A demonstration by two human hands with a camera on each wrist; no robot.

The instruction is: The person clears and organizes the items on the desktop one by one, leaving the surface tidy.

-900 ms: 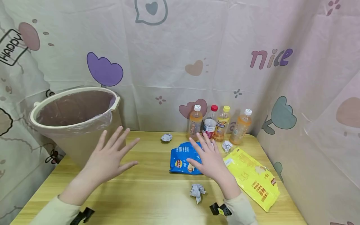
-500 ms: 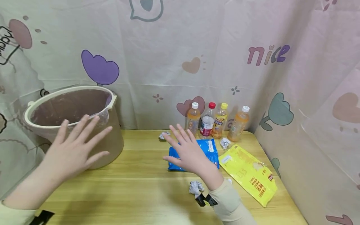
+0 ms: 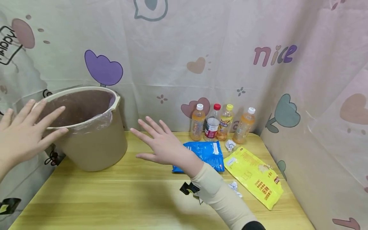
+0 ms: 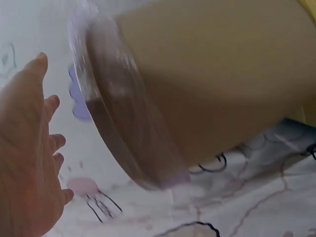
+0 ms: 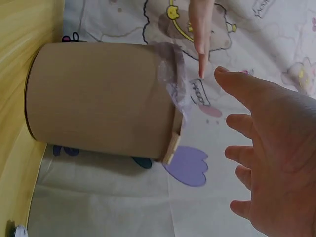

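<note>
My left hand (image 3: 24, 137) is raised at the left with its fingers spread and holds nothing. In the head view its fingers overlap the rim of a beige bin (image 3: 95, 147) lined with a clear plastic bag. The left wrist view has the hand (image 4: 27, 153) beside the bin's mouth (image 4: 113, 138). My right hand (image 3: 165, 145), also spread and holding nothing, hovers over the table between the bin and a blue snack bag (image 3: 207, 153), whose left part the forearm covers. In the right wrist view this hand (image 5: 281, 153) faces the upright bin's side (image 5: 98, 98).
Several drink bottles (image 3: 212, 126) stand at the back right. A yellow snack bag (image 3: 256, 177) lies along the right side. Crumpled papers (image 3: 230, 145) lie near both bags, one mostly hidden under my right wrist. A printed cloth (image 3: 155, 54) hangs behind the wooden table (image 3: 120, 201).
Both hands have moved left, fingers spread throughout. The left went from before the bin to its left rim; the right left the blue bag and now hides the rear crumpled paper.
</note>
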